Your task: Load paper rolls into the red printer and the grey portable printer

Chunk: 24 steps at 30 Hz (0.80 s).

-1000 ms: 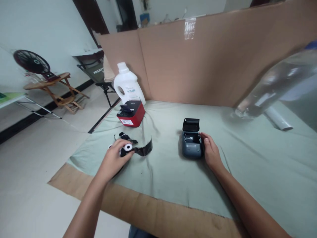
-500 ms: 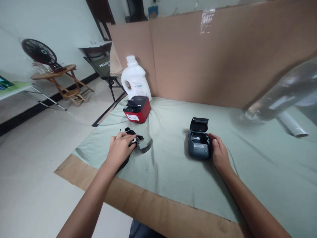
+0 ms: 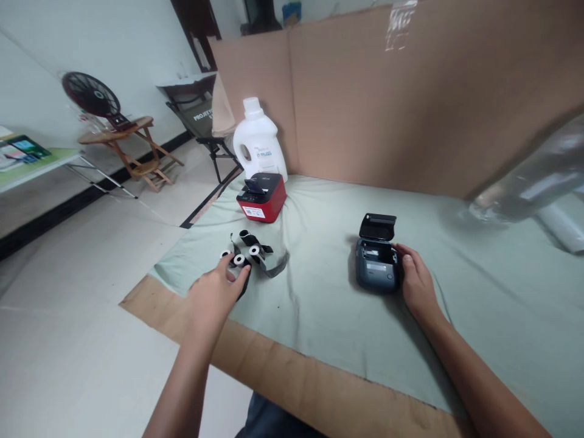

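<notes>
A small dark blue portable label printer stands on the cloth with its black lid raised and its compartment exposed. Along its right side, my right hand grips the edge, fingers partly hidden behind it. To the left, my left hand has thumb and fingers closed around a black roll with a white core. Another such roll lies just right of it, a dark strip curling out from it. A black curled piece sits behind, and a further white core shows beside my fingers.
A red and black box-shaped device stands behind the rolls, in front of a white jug. A cardboard panel closes off the back. A clear plastic bag lies at right. The wooden table edge runs along the front.
My left hand has drawn back slightly toward me, uncovering the rolls, and its fingers are now around one. My right hand stays at the printer. The whole view has shifted a little.
</notes>
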Available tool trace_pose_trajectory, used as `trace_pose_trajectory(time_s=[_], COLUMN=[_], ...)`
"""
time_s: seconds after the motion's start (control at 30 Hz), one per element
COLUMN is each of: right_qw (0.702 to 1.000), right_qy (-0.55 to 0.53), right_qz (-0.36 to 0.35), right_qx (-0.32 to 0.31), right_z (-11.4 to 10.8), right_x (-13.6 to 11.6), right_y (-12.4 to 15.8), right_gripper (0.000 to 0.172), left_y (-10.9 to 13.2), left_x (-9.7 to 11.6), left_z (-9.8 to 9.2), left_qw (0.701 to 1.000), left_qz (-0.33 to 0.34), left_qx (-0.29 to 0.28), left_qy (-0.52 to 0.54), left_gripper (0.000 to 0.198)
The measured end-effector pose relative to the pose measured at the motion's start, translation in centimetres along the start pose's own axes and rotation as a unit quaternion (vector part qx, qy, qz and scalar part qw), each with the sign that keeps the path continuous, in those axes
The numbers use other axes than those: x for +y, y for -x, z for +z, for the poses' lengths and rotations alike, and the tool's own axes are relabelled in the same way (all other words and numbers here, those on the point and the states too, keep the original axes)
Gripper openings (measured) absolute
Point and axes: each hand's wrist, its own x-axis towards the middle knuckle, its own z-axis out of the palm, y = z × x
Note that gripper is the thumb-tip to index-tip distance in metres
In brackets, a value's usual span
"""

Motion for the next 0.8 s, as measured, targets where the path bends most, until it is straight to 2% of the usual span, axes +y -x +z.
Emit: trace_pose_trajectory(time_s=[0.13, 0.27, 0.37, 0.43, 0.47, 0.53, 0.63, 0.7, 0.8], right_qw=[1.0, 1.0, 0.993, 0.986, 0.984, 0.973, 0.929, 0.906, 0.907], right_qy=[0.002, 0.023, 0.049, 0.048, 0.039, 0.027, 0.039, 0.075, 0.124], right_qz=[0.001, -0.016, -0.096, -0.158, -0.173, -0.152, -0.11, -0.102, -0.09], right_qx=[0.004, 0.014, 0.047, 0.019, -0.029, -0.171, -0.35, -0.403, -0.392], right_z=[0.1, 0.0, -1.0, -2.0, -2.5, -3.1, -3.1, -3.0, -2.8], right_x=[0.4, -0.3, -3.2, -6.6, -8.6, -12.8, -17.6, -18.8, -18.1], right_y=[0.0, 0.1, 0.4, 1.0, 1.4, 2.2, 2.6, 2.3, 0.7], right_gripper=[0.049, 0.047, 0.04, 0.031, 0.027, 0.025, 0.026, 0.024, 0.02], left_y=[-1.1, -2.1, -0.3, 2.1, 3.4, 6.1, 8.5, 8.7, 7.7], left_x=[1.7, 1.7, 0.8, 0.7, 1.2, 3.2, 8.6, 12.5, 16.8], left_z=[0.8, 0.3, -1.2, -2.2, -2.6, -2.8, -1.8, -0.4, 2.4], left_qw=[0.998, 0.998, 0.999, 0.983, 0.963, 0.905, 0.809, 0.752, 0.689], left_qz=[-0.028, -0.03, -0.004, 0.051, 0.088, 0.165, 0.242, 0.251, 0.228], left_qx=[-0.048, -0.05, -0.015, 0.005, -0.005, -0.07, -0.198, -0.227, -0.23], left_qy=[-0.022, -0.038, 0.035, 0.174, 0.255, 0.386, 0.497, 0.565, 0.648], left_gripper=[0.052, 0.04, 0.036, 0.036, 0.037, 0.033, 0.021, 0.019, 0.025])
